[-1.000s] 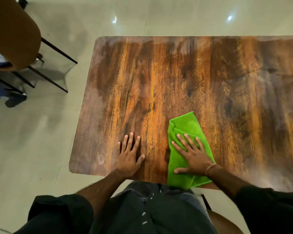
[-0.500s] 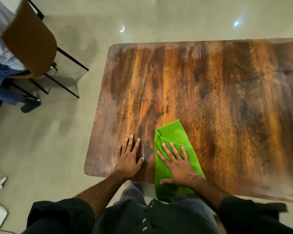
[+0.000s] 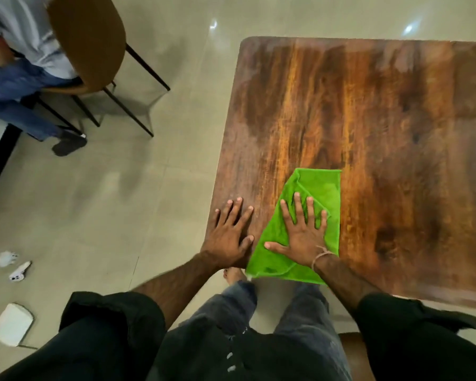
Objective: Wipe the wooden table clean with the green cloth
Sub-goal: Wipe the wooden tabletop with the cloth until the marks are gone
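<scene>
The wooden table (image 3: 382, 127) fills the right side of the head view, dark brown with orange grain. A folded green cloth (image 3: 320, 188) lies near its front left corner, its near edge hanging slightly over the table's front edge. My right hand (image 3: 302, 232) presses flat on the cloth with fingers spread and straight. My left hand (image 3: 231, 232) rests flat on the bare wood right beside the cloth, at the table's left corner, fingers spread.
A brown chair (image 3: 91, 42) with thin black legs stands on the tiled floor at the upper left, with a seated person (image 3: 17, 64) in it. A white box (image 3: 13, 324) and small white objects (image 3: 14, 266) lie on the floor at the left.
My right hand has slid the cloth leftward along the front edge toward my left hand and the table's left corner. The view has swung left, showing more floor.
</scene>
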